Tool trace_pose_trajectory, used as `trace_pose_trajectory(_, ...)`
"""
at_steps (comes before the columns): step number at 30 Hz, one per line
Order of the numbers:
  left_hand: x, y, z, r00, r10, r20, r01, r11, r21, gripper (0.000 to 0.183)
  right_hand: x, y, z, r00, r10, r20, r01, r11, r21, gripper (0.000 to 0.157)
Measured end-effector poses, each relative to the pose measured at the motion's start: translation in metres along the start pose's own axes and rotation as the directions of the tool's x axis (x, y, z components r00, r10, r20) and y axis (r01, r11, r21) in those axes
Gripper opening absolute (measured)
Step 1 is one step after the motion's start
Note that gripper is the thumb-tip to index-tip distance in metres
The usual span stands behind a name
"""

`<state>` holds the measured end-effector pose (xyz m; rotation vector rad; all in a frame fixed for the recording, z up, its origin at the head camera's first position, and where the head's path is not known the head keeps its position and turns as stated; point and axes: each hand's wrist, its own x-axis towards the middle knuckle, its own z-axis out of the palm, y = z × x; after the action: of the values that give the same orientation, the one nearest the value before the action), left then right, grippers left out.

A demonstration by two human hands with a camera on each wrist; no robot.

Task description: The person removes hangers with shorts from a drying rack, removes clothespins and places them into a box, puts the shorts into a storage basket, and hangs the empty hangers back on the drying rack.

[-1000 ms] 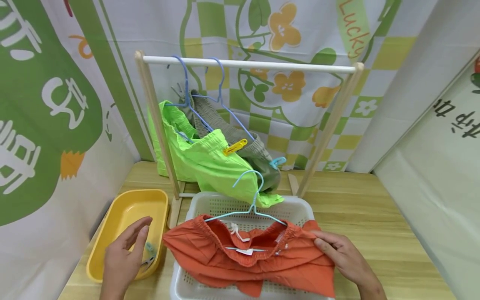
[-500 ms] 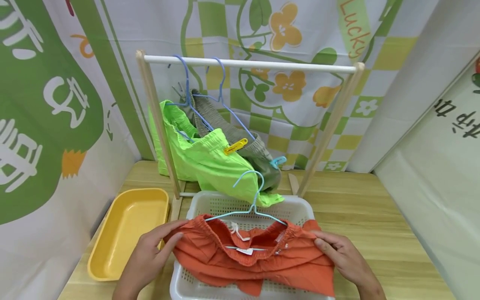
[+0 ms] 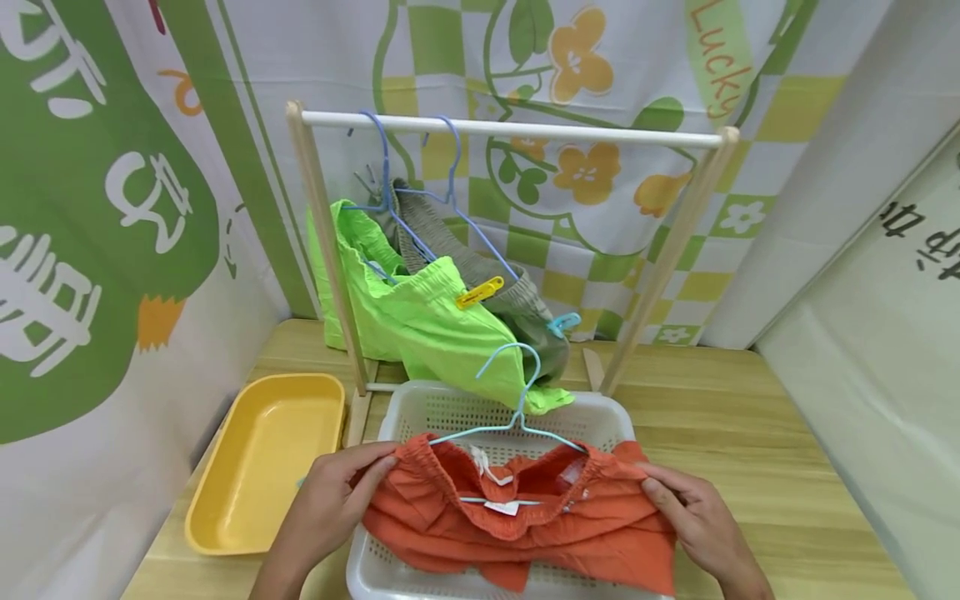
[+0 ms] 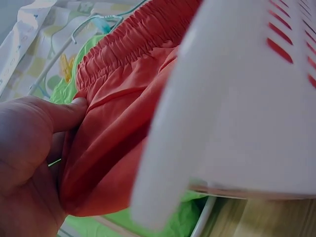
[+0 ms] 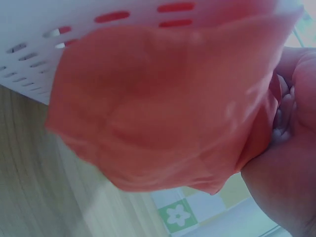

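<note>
Orange-red shorts [image 3: 442, 533] with an elastic waistband lie over a white perforated basket [image 3: 358, 567]. A light blue hanger [image 3: 520, 414] sits inside their waistband, its hook pointing up. My left hand [image 3: 330, 496] pinches the shorts' left side between thumb and fingers; the left wrist view shows the thumb pressing the red cloth [image 4: 118, 113] just below the waistband. On the opposite side, my right hand [image 3: 697, 521] grips the fabric near the waist. In the right wrist view the hanging leg of the shorts [image 5: 163, 108] covers most of the picture, and the fingers are partly hidden.
Behind the basket stands a wooden rack with a white bar [image 3: 517, 128]. Lime green shorts [image 3: 420, 321] and grey shorts [image 3: 543, 354] hang there on blue hangers, with a yellow clip [image 3: 480, 292] and a blue clip [image 3: 564, 323]. A yellow tray [image 3: 258, 450] lies to the left.
My left hand has moved right from over the yellow tray to the shorts and now pinches their left side. The right hand keeps its hold. The head view has shifted slightly.
</note>
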<state>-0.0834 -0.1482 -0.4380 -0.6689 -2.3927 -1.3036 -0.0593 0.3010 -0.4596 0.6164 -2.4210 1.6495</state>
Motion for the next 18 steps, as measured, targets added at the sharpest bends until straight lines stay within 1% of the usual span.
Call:
trace_pose_trajectory(4,0.005,0.005,0.002,1.000,-0.009,0.009,0.009,1.000,0.003,0.023,0.000,-0.007,-0.002,0.999,-0.011,-0.038,0.009,0.998,-0.055,0.034)
trace_pose_trajectory(8,0.008,0.010,0.006,0.999,-0.021,0.025,0.021,1.000,0.007,0.020,0.003,-0.012,-0.007,0.998,-0.042,-0.036,0.039,0.996,-0.083,0.033)
trace_pose_trajectory(12,0.011,0.014,0.009,0.999,-0.026,0.030,0.026,1.000,-0.001,0.020,0.006,-0.012,-0.011,0.998,-0.062,-0.012,0.061,0.995,-0.080,0.034)
trace_pose_trajectory(16,0.016,0.018,0.011,0.998,-0.010,0.057,0.011,1.000,-0.021,0.020,0.007,-0.010,-0.010,0.994,-0.108,-0.020,0.106,0.991,-0.080,0.037)
trace_pose_trajectory(18,0.019,0.019,0.013,0.998,0.000,0.067,0.002,0.999,-0.036,0.021,0.008,-0.010,-0.008,0.992,-0.127,-0.024,0.126,0.990,-0.064,0.039)
